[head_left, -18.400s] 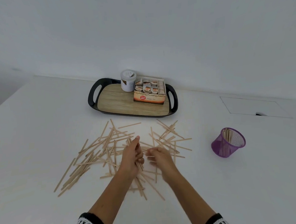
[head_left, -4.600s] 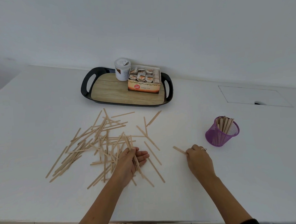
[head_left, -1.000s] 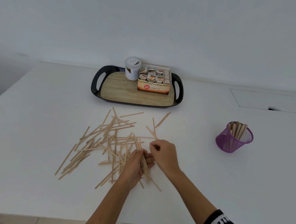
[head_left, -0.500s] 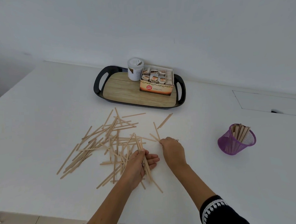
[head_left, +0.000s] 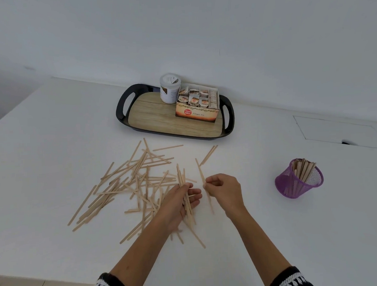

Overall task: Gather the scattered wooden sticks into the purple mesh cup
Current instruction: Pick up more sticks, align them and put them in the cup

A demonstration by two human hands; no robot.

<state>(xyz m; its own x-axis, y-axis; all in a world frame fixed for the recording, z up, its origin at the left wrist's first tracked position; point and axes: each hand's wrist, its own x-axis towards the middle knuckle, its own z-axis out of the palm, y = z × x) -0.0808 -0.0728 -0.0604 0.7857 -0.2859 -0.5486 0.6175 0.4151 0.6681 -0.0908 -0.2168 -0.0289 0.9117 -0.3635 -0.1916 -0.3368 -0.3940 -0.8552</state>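
Several thin wooden sticks (head_left: pixel 128 178) lie scattered on the white table, left of centre. My left hand (head_left: pixel 180 204) holds a small bundle of sticks (head_left: pixel 181 178) upright across its palm, thumb over them. Just to its right, my right hand (head_left: pixel 226 192) pinches a single stick (head_left: pixel 200 171) between thumb and fingertips, lifted off the table. The purple mesh cup (head_left: pixel 294 186) stands tilted at the right with several sticks inside it. Two more sticks (head_left: pixel 209 155) lie apart, near the tray.
A black-rimmed tray (head_left: pixel 121 104) with a wood-look base sits at the back, carrying a white jar (head_left: pixel 170 88) and an orange tea box (head_left: pixel 197 107). The table's front edge (head_left: pixel 59 278) runs just below my forearms. A square hatch (head_left: pixel 335 127) is set into the table far right.
My right hand has picked a stick up from the table and drawn it toward my left hand. The left hand keeps its bundle in the same spot.
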